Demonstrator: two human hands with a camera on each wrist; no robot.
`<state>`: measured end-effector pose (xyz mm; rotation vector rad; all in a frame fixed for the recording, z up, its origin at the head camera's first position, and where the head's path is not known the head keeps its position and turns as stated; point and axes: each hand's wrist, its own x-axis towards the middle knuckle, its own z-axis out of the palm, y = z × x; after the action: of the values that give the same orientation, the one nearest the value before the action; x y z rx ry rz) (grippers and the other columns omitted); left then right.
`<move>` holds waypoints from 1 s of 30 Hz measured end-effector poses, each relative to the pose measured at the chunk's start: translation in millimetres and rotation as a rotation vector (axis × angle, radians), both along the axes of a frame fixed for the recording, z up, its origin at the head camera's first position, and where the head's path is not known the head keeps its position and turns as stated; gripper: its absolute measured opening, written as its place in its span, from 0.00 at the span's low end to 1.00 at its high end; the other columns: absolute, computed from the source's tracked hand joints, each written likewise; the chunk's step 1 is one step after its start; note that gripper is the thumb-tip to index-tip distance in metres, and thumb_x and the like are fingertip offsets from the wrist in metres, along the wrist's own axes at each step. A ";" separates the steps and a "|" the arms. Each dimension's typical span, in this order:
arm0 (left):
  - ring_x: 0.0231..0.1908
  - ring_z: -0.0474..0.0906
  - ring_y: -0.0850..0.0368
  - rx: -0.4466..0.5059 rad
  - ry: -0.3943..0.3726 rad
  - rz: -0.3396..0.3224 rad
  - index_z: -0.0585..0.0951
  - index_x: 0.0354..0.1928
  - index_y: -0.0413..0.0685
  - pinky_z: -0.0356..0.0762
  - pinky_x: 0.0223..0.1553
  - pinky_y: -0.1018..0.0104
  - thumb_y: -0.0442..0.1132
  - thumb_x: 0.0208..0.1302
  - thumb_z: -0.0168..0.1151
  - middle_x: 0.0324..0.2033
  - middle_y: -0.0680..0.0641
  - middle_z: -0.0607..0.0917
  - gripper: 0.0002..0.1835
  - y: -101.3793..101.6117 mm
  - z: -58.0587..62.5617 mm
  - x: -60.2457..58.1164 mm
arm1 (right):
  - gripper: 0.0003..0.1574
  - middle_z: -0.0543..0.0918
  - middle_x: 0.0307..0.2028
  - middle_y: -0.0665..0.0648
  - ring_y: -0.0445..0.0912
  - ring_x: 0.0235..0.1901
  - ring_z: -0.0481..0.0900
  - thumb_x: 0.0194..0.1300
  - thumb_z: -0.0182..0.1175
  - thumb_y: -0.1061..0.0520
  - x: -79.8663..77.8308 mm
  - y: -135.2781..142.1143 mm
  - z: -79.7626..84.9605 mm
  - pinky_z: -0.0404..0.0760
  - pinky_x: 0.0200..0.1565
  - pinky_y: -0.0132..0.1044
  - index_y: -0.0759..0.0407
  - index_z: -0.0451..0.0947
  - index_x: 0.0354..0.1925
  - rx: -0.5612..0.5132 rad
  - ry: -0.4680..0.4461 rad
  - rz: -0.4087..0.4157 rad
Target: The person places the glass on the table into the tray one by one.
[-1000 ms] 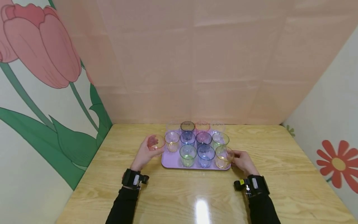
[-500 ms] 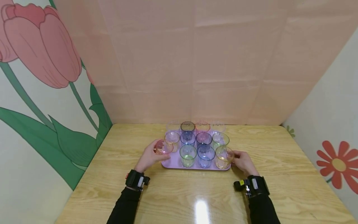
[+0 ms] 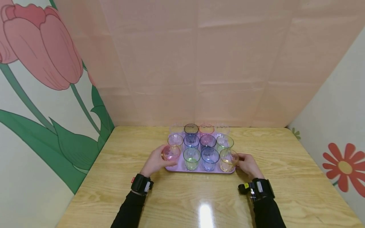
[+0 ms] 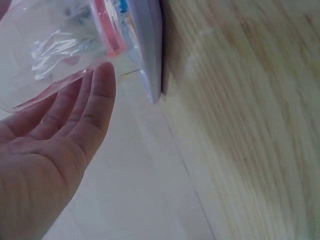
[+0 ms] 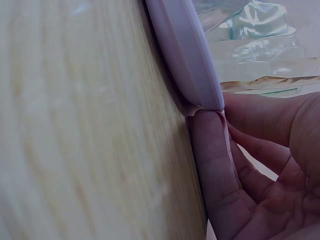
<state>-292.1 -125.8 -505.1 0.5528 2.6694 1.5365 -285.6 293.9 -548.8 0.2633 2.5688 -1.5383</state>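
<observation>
At the front left corner of a lilac tray (image 3: 197, 171), my left hand (image 3: 155, 161) holds a pink-tinted glass (image 3: 171, 154) by its side. The left wrist view shows the thumb and fingers on either side of this clear glass (image 4: 65, 45), its pink base close to the tray rim (image 4: 150, 55). My right hand (image 3: 249, 165) pinches the tray's right edge, a finger beneath the rim (image 5: 192, 65) and the thumb on top. Right by that thumb stands a yellow-tinted glass (image 3: 228, 161). Beside the pink glass are a green glass (image 3: 191, 159) and a blue glass (image 3: 210, 159).
Farther back on the tray stand more tinted glasses in rows, including a purple glass (image 3: 208, 141), a dark glass (image 3: 191, 129) and a pale green glass (image 3: 225, 142). The wooden table (image 3: 176, 202) ends at a pink-covered wall (image 3: 196, 79).
My left hand has brought the pink glass rightward and toward me, from beside the tray to its front left corner. The right hand and tray have stayed put.
</observation>
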 end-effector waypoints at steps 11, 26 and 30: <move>0.55 0.79 0.44 -0.102 -0.025 -0.006 0.71 0.69 0.38 0.78 0.56 0.47 0.42 0.47 0.84 0.59 0.36 0.81 0.47 6.2 -3.4 5.2 | 0.27 0.78 0.58 0.72 0.51 0.47 0.78 0.73 0.60 0.59 0.5 -3.0 -1.2 0.83 0.41 0.36 0.74 0.73 0.64 0.014 0.006 0.000; 0.55 0.79 0.43 -0.135 -0.027 -0.015 0.69 0.67 0.40 0.78 0.56 0.47 0.47 0.51 0.82 0.56 0.36 0.81 0.45 7.8 -4.8 3.8 | 0.27 0.77 0.60 0.72 0.53 0.50 0.77 0.74 0.59 0.58 0.3 -2.9 -0.9 0.82 0.43 0.37 0.73 0.73 0.64 0.028 -0.004 0.000; 0.57 0.78 0.42 -0.101 -0.077 -0.015 0.68 0.68 0.42 0.78 0.56 0.46 0.51 0.56 0.78 0.58 0.36 0.79 0.43 2.0 -1.0 7.4 | 0.24 0.78 0.58 0.72 0.53 0.47 0.79 0.73 0.58 0.63 5.6 -2.6 0.5 0.84 0.44 0.41 0.74 0.74 0.63 0.030 -0.002 0.015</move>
<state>-284.7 -123.8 -506.0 0.4972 2.6609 1.3800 -280.0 291.3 -548.2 0.2482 2.5881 -1.4943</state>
